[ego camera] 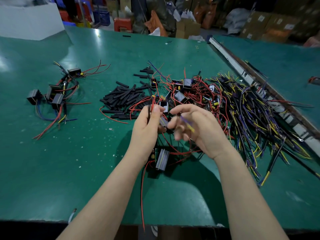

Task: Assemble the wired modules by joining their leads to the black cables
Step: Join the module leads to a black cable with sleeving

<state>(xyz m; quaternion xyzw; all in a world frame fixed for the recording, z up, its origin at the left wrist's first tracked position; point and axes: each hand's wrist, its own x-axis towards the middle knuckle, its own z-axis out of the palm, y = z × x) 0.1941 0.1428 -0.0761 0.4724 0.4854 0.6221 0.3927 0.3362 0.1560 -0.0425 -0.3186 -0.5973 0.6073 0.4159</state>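
Black cable [149, 111] and red lead being pinched by left hand [147, 125] at centre frame | right hand [195, 129] fingers curling, blurred, gripping purple-yellow wire [187, 124]

A green bench [86, 161] carries a heap of short black tubes [124, 99] at its middle. Right of them lies a tangle of modules with red leads [188, 90], then a mass of black cables [256, 115]. Far left sits a small group of wired modules [55, 94]. One module [161, 159] lies near the front edge.
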